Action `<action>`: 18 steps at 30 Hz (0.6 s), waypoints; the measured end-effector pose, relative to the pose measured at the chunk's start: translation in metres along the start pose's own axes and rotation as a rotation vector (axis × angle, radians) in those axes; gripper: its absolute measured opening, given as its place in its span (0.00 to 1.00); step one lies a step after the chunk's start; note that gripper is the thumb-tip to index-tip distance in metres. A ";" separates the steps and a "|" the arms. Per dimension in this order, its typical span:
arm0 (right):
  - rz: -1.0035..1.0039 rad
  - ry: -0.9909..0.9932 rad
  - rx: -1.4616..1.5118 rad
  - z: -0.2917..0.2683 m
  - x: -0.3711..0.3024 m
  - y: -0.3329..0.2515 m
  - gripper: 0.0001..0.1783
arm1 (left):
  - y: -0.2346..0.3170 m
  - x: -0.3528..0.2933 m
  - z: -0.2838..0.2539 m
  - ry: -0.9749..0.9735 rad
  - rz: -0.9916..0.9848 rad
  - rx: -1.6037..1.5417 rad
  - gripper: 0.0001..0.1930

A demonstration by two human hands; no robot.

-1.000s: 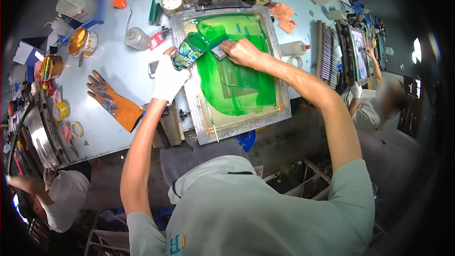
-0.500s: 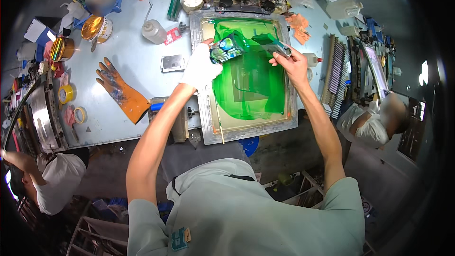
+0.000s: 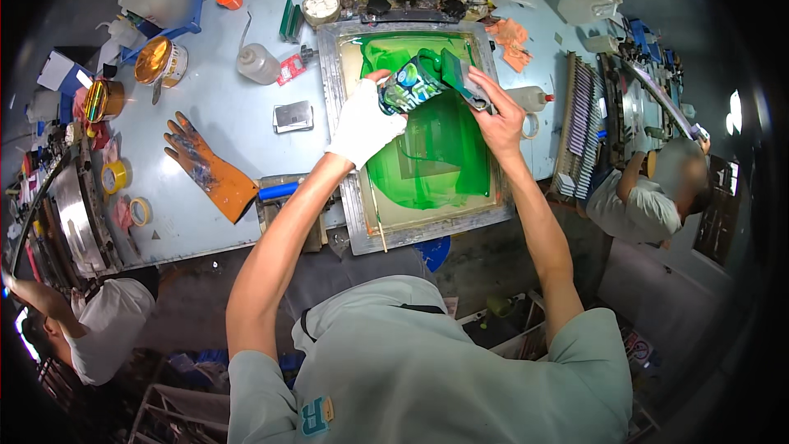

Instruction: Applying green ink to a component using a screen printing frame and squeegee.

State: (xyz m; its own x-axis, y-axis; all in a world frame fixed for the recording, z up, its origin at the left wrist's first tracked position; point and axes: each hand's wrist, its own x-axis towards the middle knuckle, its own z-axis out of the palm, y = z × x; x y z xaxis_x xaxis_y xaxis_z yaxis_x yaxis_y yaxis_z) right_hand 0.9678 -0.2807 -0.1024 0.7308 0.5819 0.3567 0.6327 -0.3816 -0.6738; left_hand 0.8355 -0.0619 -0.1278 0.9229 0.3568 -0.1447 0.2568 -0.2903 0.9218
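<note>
In my white-gloved left hand (image 3: 363, 123) is a tilted cup (image 3: 409, 90) with a dark, patterned side, its green-smeared mouth turned to the right. My bare right hand (image 3: 503, 115) grips a squeegee (image 3: 465, 80) with green ink on its blade, close against the cup's mouth. Whether the two touch I cannot tell. Both are above a screen-printing frame (image 3: 331, 74) with a grey metal border. Wet green ink (image 3: 394, 173) covers much of its mesh. Along the frame's near left side lies a thin stick (image 3: 377, 214).
An orange rubber glove (image 3: 215, 177), a squeeze bottle (image 3: 258, 64) and a small grey block (image 3: 293, 117) lie left of the frame. Open tins (image 3: 168, 66) stand farther left. To the right are another bottle (image 3: 530, 99) and a ribbed rack (image 3: 578, 127). Other people work on both sides.
My right hand has turned the squeegee more upright and brought it against the cup's mouth area. The cup has moved slightly right in my left hand.
</note>
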 end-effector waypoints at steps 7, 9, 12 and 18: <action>0.050 -0.265 -0.138 -0.010 0.020 0.061 0.25 | -0.031 -0.002 0.005 0.075 0.031 -0.037 0.39; 0.032 -0.428 -0.286 -0.022 0.018 0.074 0.21 | -0.035 -0.004 -0.001 0.068 0.013 -0.034 0.38; -0.185 -0.669 -0.581 -0.034 -0.001 0.078 0.16 | -0.044 -0.006 -0.013 0.085 0.067 0.014 0.39; -0.261 -0.700 -0.709 0.000 0.024 0.104 0.12 | -0.051 -0.006 -0.017 0.083 0.022 0.028 0.38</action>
State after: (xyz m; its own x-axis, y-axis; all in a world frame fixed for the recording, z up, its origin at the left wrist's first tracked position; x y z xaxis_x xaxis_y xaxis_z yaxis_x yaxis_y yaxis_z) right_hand 1.0515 -0.3064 -0.1636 0.3798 0.9089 -0.1725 0.9218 -0.3874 -0.0116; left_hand 0.8122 -0.0339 -0.1673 0.9017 0.4224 -0.0927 0.2454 -0.3232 0.9140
